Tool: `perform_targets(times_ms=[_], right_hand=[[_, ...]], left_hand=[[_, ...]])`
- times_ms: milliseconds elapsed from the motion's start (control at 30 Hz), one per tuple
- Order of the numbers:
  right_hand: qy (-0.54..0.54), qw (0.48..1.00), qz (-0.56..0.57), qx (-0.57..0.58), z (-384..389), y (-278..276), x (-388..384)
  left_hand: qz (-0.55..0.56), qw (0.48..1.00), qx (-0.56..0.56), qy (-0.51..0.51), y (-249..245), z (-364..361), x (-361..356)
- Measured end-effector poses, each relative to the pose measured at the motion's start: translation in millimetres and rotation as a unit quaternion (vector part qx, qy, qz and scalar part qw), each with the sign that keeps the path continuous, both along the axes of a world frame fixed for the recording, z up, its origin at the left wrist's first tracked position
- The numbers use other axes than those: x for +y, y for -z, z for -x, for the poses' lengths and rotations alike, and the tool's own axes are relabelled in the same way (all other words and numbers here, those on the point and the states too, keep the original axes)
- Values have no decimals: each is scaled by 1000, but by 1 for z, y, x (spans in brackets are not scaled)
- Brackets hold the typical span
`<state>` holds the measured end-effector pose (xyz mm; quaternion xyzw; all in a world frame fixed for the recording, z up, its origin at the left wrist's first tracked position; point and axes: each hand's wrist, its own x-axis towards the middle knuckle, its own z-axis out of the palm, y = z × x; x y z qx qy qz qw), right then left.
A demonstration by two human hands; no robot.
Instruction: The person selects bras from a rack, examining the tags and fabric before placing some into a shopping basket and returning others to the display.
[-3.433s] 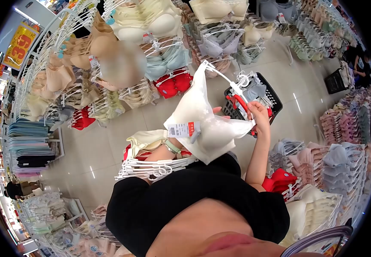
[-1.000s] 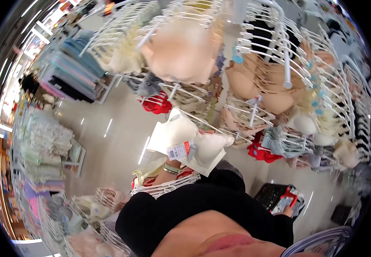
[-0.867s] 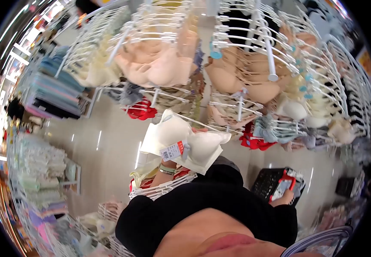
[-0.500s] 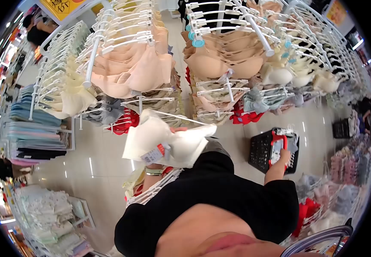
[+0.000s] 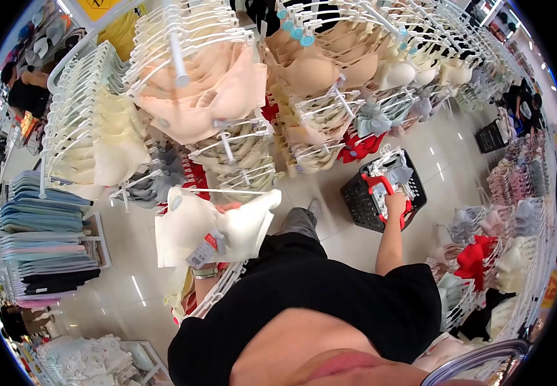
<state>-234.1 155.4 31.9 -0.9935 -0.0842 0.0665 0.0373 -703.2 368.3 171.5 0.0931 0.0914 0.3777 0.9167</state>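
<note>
A white bra [image 5: 240, 225] on a white hanger, with a red and white price tag [image 5: 202, 251], hangs in front of my left hand [image 5: 229, 207]. Only a few of its fingers show, at the bra's middle; they are curled around it. Several white hangers [image 5: 222, 286] and a pale yellow garment lie along my left forearm. On the other side, my right hand [image 5: 395, 204] is closed on the red handle [image 5: 378, 184] of a black basket [image 5: 362, 209]. Inside the basket are hangers and light grey and white garments.
Ahead stand racks of peach bras [image 5: 208, 96], tan bras [image 5: 310, 71] and cream bras [image 5: 114, 141]. Folded clothes [image 5: 47, 248] are stacked at the left. More racks [image 5: 516, 212] line the right side. People [image 5: 27, 93] are at the far left and far right.
The view has turned and shifted. The basket in my right hand now appears higher and further left, nearer the racks. The white bra in my left hand appears further left and lower.
</note>
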Motion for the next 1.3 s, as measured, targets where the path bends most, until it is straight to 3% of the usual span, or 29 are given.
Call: perform_targets(times_ms=[300, 400, 467, 500, 567, 600, 700, 767, 800, 833, 867, 933, 967, 1067, 1167, 1300], right_hand=[[-85, 995, -32, 36, 121, -11, 9], [-100, 977, -24, 188, 119, 26, 4], [-129, 954, 36, 268, 149, -26, 24], [-259, 939, 78, 212, 156, -28, 30], [-329, 907, 108, 242, 168, -33, 53], [-374, 893, 29, 247, 183, -51, 69], [-470, 804, -200, 305, 234, -103, 131], [-303, 699, -358, 540, 278, -108, 170], [-341, 684, -287, 578, 295, -112, 186], [-484, 630, -256, 551, 315, -112, 203], [-458, 601, -169, 633, 330, -117, 213], [-549, 514, -154, 641, 355, -122, 226], [-551, 516, -110, 647, 368, -139, 230], [-555, 556, -208, 583, 395, -150, 243], [-623, 557, -326, 443, 400, -159, 284], [-677, 552, -429, 228, 426, -237, 322]], left_hand=[[11, 1000, -4, 0, 7, 52, 2], [15, 1000, -12, -12, 9, 62, 2], [18, 1000, -16, -21, 10, 70, 2], [18, 999, -16, -25, 10, 73, 1], [23, 999, -22, -30, 11, 77, 0], [19, 999, -18, -35, 11, 83, 0], [19, 999, -14, -45, 11, 92, -2], [20, 998, -17, -59, 11, 99, -5], [20, 997, -21, -71, 10, 104, -6], [17, 996, -25, -84, 10, 108, -7], [13, 995, -30, -99, 8, 112, -8], [5, 990, -45, -135, 6, 121, -14], [1, 987, -57, -153, 4, 126, -17], [-13, 974, -91, -205, 1, 141, -26], [-32, 959, -132, -250, 0, 152, -32], [-67, 936, -202, -279, 1, 162, -37]])
